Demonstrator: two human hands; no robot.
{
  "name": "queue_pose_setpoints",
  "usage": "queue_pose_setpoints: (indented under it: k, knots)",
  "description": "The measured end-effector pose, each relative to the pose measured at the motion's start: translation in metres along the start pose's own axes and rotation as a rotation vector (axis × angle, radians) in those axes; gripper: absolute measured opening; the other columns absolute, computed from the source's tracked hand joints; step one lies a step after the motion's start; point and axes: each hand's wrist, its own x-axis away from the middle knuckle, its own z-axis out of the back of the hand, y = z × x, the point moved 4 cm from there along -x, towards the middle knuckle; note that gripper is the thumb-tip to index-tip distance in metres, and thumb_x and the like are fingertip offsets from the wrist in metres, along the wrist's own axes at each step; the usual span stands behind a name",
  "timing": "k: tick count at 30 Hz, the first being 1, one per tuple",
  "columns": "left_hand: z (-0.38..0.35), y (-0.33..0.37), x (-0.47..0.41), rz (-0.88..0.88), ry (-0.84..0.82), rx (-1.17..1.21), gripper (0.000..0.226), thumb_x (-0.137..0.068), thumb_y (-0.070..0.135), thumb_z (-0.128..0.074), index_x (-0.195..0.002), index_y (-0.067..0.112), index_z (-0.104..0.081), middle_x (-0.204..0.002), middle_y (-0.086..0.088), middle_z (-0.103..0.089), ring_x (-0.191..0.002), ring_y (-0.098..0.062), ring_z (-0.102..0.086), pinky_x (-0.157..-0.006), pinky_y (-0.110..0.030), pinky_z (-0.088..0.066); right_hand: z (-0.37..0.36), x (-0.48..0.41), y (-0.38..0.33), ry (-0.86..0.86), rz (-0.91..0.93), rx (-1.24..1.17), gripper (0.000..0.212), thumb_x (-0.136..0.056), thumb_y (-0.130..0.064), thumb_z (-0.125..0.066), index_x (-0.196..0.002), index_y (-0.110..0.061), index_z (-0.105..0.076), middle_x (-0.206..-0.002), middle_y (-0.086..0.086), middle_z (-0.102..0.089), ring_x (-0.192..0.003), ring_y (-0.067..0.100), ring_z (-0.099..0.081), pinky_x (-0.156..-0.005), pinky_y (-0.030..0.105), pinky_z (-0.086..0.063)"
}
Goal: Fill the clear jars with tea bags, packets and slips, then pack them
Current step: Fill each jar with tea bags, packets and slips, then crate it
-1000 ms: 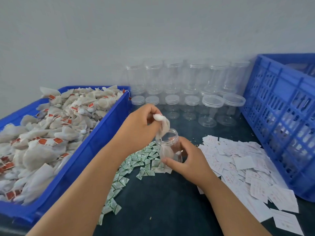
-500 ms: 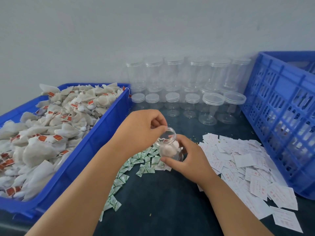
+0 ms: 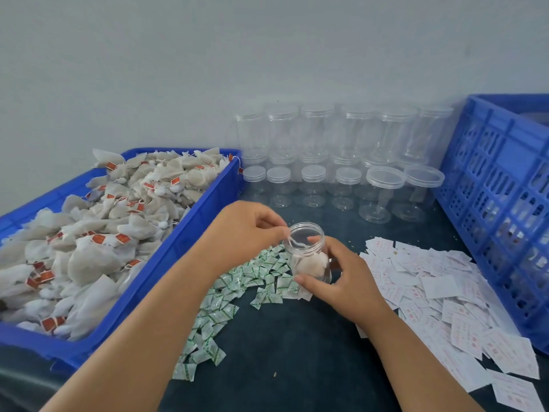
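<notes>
A small clear jar [image 3: 309,233] without a lid stands tilted on the dark table, gripped low on its wall by my right hand [image 3: 344,281]. White tea bags [image 3: 310,264] lie inside it. My left hand [image 3: 246,230] is at the jar's mouth, fingertips pinching a thin white string or tail that runs into the jar. A blue tray of tea bags [image 3: 98,233] sits to the left. Green-and-white packets [image 3: 237,289] lie scattered under and in front of the jar. White slips with red print [image 3: 439,295] are spread on the right.
Rows of clear jars with lids [image 3: 326,162] stand stacked against the wall behind. A tall blue slotted crate [image 3: 499,203] stands at the right edge. Bare dark table surface [image 3: 297,358] lies in front between my forearms.
My left hand has pushed a tea bag down into the jar; the bag that stuck out above the mouth is now inside. My right hand has kept its hold on the jar.
</notes>
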Motion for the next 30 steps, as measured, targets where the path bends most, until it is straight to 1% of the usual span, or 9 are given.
queue_pose_setpoints:
  k: [3, 6, 9, 13, 17, 20, 23, 27, 30]
  knots:
    - [-0.011, -0.002, 0.004, -0.052, 0.120, 0.052, 0.005, -0.087, 0.042, -0.081, -0.087, 0.040, -0.077, -0.084, 0.025, -0.075, -0.080, 0.007, -0.070, -0.070, -0.019, -0.053, 0.000, 0.001, 0.000, 0.005, 0.004, 0.009, 0.056, -0.072, -0.064, -0.087, -0.122, -0.056, -0.061, -0.113, -0.021, -0.074, -0.100, 0.007, -0.072, -0.080, 0.016, -0.055]
    - [-0.024, -0.008, 0.000, 0.087, -0.007, 0.314, 0.022, -0.093, 0.041, -0.076, -0.114, 0.036, -0.074, -0.111, 0.017, -0.074, -0.099, -0.003, -0.073, -0.086, -0.027, -0.060, 0.001, 0.001, 0.002, 0.014, 0.001, -0.022, 0.055, -0.073, -0.060, -0.087, -0.122, -0.051, -0.063, -0.112, -0.015, -0.075, -0.099, 0.011, -0.073, -0.080, 0.016, -0.055]
    - [-0.027, -0.011, 0.002, 0.183, -0.077, 0.521, 0.011, -0.094, 0.029, -0.079, -0.102, 0.021, -0.080, -0.098, 0.001, -0.081, -0.091, -0.012, -0.078, -0.079, -0.025, -0.063, 0.002, 0.000, 0.003, 0.018, 0.002, -0.008, 0.058, -0.072, -0.060, -0.088, -0.123, -0.055, -0.062, -0.111, -0.016, -0.075, -0.100, 0.009, -0.073, -0.080, 0.017, -0.056]
    - [-0.011, -0.012, 0.004, 0.038, 0.180, 0.336, 0.008, -0.085, 0.037, -0.086, -0.082, 0.036, -0.078, -0.077, 0.009, -0.078, -0.070, -0.003, -0.073, -0.067, -0.021, -0.061, 0.002, -0.001, 0.006, 0.019, -0.003, 0.044, 0.058, -0.071, -0.065, -0.087, -0.122, -0.060, -0.060, -0.113, -0.023, -0.073, -0.102, 0.005, -0.072, -0.082, 0.024, -0.060]
    - [-0.021, 0.008, 0.006, -0.135, 0.035, 0.145, 0.012, -0.097, 0.034, -0.072, -0.097, 0.043, -0.080, -0.085, 0.026, -0.076, -0.069, 0.004, -0.067, -0.060, -0.013, -0.050, -0.001, -0.001, 0.011, -0.010, -0.014, 0.064, 0.059, -0.072, -0.067, -0.088, -0.123, -0.050, -0.064, -0.115, -0.020, -0.074, -0.103, 0.008, -0.072, -0.084, 0.035, -0.062]
    - [-0.029, 0.014, 0.002, -0.117, -0.037, -0.085, 0.019, -0.098, 0.032, -0.068, -0.100, 0.049, -0.077, -0.093, 0.033, -0.074, -0.082, 0.004, -0.069, -0.076, -0.025, -0.057, -0.002, -0.001, 0.008, -0.027, -0.002, 0.065, 0.059, -0.072, -0.065, -0.089, -0.123, -0.045, -0.067, -0.115, -0.018, -0.074, -0.102, 0.011, -0.071, -0.082, 0.026, -0.058]
    - [-0.031, 0.018, -0.003, -0.080, -0.034, -0.104, 0.011, -0.086, 0.033, -0.078, -0.088, 0.044, -0.074, -0.084, 0.032, -0.073, -0.076, 0.011, -0.066, -0.070, -0.025, -0.052, -0.002, 0.000, 0.005, -0.041, 0.011, 0.054, 0.056, -0.073, -0.061, -0.090, -0.122, -0.047, -0.067, -0.114, -0.019, -0.075, -0.100, 0.009, -0.071, -0.079, 0.014, -0.053]
    - [0.004, 0.024, -0.001, -0.091, 0.195, 0.014, 0.007, -0.087, 0.044, -0.078, -0.083, 0.042, -0.073, -0.081, 0.029, -0.072, -0.074, 0.009, -0.067, -0.065, -0.021, -0.053, -0.001, -0.001, 0.007, -0.041, 0.001, 0.060, 0.059, -0.072, -0.065, -0.089, -0.124, -0.048, -0.066, -0.116, -0.019, -0.074, -0.102, 0.011, -0.071, -0.083, 0.030, -0.060]
    - [0.055, 0.008, -0.007, -0.027, 0.264, -0.190, 0.011, -0.095, 0.039, -0.066, -0.086, 0.039, -0.072, -0.085, 0.021, -0.074, -0.081, 0.000, -0.068, -0.074, -0.028, -0.054, -0.001, 0.000, 0.008, -0.037, -0.007, 0.060, 0.059, -0.071, -0.068, -0.088, -0.122, -0.050, -0.065, -0.114, -0.018, -0.074, -0.101, 0.011, -0.071, -0.083, 0.036, -0.062]
